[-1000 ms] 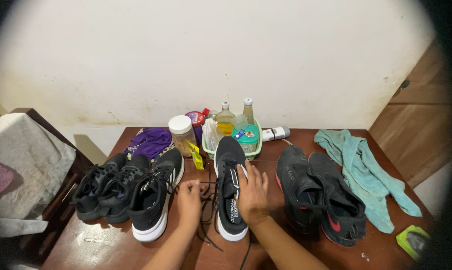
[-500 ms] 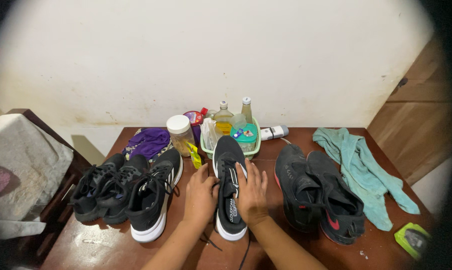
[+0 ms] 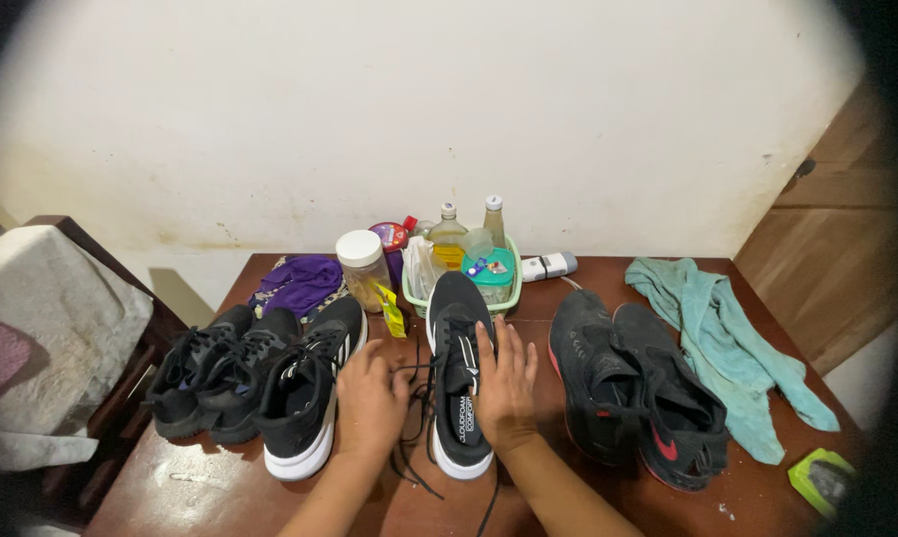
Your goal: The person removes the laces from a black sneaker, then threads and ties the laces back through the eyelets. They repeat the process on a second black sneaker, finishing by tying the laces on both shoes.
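While the right hand lies flat, fingers spread, along the right side of a black shoe with a white sole near the front middle of the brown table, the left hand sits just left of it with fingers curled around the loose black laces. Beside that hand stand another white-soled black shoe and two all-black shoes. Right of the held shoe sits a black pair with red marks, then a teal cloth. Behind stands a green basket of bottles
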